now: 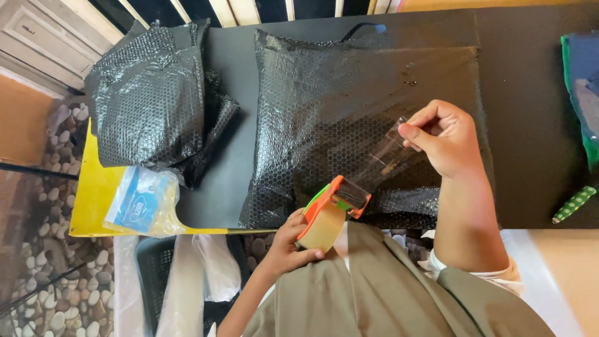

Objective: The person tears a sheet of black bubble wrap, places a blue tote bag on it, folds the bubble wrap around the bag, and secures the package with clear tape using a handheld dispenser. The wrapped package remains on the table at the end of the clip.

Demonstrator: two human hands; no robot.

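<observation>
While a heap of black bubble wrap (150, 93) lies at upper left above a clear plastic pouch (142, 201) on a yellow sheet (90, 206), the left hand (290, 243) closes firmly around an orange tape dispenser (329, 212) at lower centre. Clear tape (380, 159) stretches up to the right hand (446, 137), pinched between thumb and fingers, over a wrapped black parcel (349, 112) on the dark table (536, 125). A green pen (574, 204) lies at far right.

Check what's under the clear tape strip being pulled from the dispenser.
Under the clear tape strip lies the black bubble-wrapped parcel on the dark table. Left hand holds the dispenser; right hand pinches the strip's end. The parcel's contents are covered.
</observation>
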